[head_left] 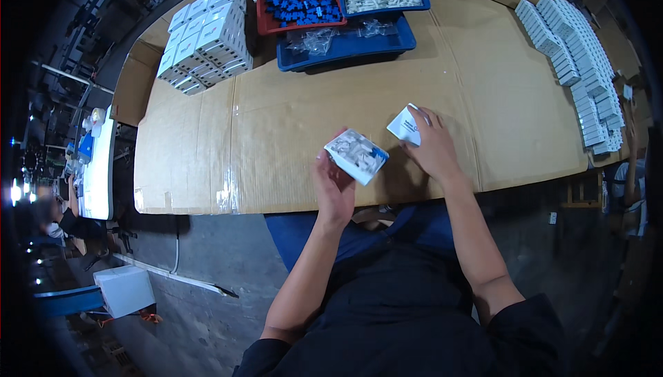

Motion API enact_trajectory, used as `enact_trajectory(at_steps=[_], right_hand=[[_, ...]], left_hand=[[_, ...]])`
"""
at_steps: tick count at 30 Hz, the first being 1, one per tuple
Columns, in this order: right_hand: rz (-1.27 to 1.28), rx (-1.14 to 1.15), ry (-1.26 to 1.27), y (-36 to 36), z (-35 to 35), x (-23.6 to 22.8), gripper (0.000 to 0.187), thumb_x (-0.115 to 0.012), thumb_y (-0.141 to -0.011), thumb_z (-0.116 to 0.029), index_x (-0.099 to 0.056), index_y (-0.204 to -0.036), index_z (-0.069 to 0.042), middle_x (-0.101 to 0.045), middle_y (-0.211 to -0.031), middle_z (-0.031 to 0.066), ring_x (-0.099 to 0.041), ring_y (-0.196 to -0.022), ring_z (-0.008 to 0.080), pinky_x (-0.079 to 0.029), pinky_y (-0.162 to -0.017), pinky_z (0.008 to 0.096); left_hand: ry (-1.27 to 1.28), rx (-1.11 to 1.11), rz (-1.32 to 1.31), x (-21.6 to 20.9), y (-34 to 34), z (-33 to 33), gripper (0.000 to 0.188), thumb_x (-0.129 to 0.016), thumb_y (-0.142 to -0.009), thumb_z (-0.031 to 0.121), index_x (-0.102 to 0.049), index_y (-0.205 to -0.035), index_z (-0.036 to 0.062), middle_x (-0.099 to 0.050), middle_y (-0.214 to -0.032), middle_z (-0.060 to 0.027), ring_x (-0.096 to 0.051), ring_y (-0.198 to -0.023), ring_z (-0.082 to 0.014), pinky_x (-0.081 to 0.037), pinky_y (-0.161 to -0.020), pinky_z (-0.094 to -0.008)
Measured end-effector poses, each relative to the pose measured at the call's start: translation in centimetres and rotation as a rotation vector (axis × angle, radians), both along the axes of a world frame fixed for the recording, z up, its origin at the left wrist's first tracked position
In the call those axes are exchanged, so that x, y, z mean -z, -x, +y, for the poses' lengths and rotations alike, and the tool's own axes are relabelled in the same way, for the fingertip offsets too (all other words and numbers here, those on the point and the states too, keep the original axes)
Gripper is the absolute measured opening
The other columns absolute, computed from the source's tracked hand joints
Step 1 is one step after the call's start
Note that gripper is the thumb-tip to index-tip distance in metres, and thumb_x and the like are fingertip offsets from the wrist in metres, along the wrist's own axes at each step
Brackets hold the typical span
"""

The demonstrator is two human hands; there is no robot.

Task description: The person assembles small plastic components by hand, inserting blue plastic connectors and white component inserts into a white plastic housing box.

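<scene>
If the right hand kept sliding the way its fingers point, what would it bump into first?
The right hand already rests on a small white box. Past that lies bare cardboard, then probably the blue tray, though depth is unclear.

The cardboard-covered table [290,128] lies bare around the small box [356,156], open far to left, right and ahead. Beyond that, trays [345,45] block straight ahead, stacked boxes [206,35] ahead-left, and box rows [577,59] far right.

Packing workshop: cardboard-covered bench [483,101], parts trays [349,44], stacked white boxes [207,35].
</scene>
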State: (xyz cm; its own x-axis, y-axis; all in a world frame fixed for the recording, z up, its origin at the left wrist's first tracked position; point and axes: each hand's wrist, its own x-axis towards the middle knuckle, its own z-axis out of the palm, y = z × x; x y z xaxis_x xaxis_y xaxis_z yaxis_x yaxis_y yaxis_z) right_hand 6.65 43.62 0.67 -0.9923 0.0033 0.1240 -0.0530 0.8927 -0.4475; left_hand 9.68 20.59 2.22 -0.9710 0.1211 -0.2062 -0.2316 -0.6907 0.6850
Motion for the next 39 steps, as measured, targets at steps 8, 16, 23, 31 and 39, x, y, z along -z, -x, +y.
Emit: enact_trajectory(at_steps=[8,16,23,31,39], right_hand=[[-0.146,-0.403,1.105,-0.4,-0.3,-5.7,0.063,-0.058,-0.098,-0.02,-0.045,-0.158,-0.007,-0.055,-0.146,0.0105,-0.06,-0.124,0.0232,-0.045,-0.11,0.039],[-0.287,-0.432,1.352,0.5,-1.1,-8.0,0.05,-0.043,-0.111,-0.031,-0.05,-0.153,-0.004,-0.059,-0.143,0.0137,-0.059,-0.129,0.0217,-0.046,-0.109,0.0368],[-0.327,-0.547,1.122,1.0,-2.9,-8.6,0.065,-0.046,-0.11,-0.048,-0.052,-0.152,0.002,-0.06,-0.147,0.0151,-0.055,-0.138,0.025,-0.04,-0.118,0.0402],[-0.397,-0.574,1.01,1.3,-3.2,-8.1,0.056,-0.053,-0.109,-0.044,-0.059,-0.147,-0.004,-0.062,-0.142,0.0103,-0.057,-0.132,0.0227,-0.04,-0.116,0.0371],[-0.484,-0.575,0.916,1.5,-3.5,-7.6,0.043,-0.053,-0.11,-0.034,-0.063,-0.145,-0.01,-0.061,-0.137,0.0093,-0.055,-0.13,0.0213,-0.04,-0.114,0.0334]], left_hand=[[-0.27,0.221,-0.196,-3.1,-0.8,0.6,0.076,-0.026,-0.107,0.062,-0.045,-0.156,0.007,-0.062,-0.14,-0.0205,-0.064,-0.122,-0.0387,-0.05,-0.107,-0.0551],[-0.276,0.238,-0.283,-3.5,-1.1,1.5,0.078,-0.027,-0.109,0.066,-0.05,-0.147,0.0022,-0.063,-0.132,-0.0233,-0.065,-0.119,-0.0376,-0.053,-0.105,-0.0525],[-0.327,0.257,-0.36,-3.5,-0.9,1.8,0.079,-0.022,-0.108,0.07,-0.051,-0.141,0.0042,-0.065,-0.127,-0.0199,-0.067,-0.112,-0.0357,-0.057,-0.099,-0.0502],[-0.359,0.212,-0.388,-3.9,-0.8,2.1,0.076,-0.022,-0.109,0.066,-0.051,-0.142,0.0044,-0.066,-0.125,-0.0179,-0.067,-0.112,-0.0349,-0.057,-0.098,-0.0479],[-0.397,0.237,-0.328,-2.2,-0.9,1.5,0.063,-0.034,-0.11,0.062,-0.053,-0.142,0.0112,-0.063,-0.134,-0.0127,-0.064,-0.119,-0.0318,-0.054,-0.101,-0.0445]])
